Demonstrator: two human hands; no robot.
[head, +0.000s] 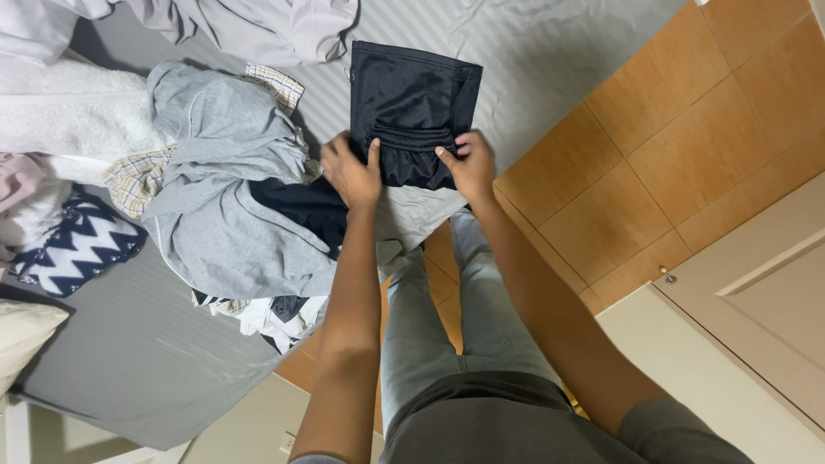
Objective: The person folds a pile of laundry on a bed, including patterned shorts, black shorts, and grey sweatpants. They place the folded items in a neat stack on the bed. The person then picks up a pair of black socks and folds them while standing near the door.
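The dark shorts [412, 103] are thin, smooth cloth with a faint sheen and a gathered elastic waistband. The grey sweatshirt [223, 172] looks like soft matt jersey. The bed [129, 352] wears a finely striped grey sheet. The floor [679, 146] is glossy orange-brown tile.

A heap of grey garments [228, 185] lies at nine o'clock on the grey striped bedsheet [129, 352]. A white towel [69, 112] and a navy zigzag cloth [77, 245] sit farther toward nine. Tan floor tiles [679, 146] fill two o'clock.
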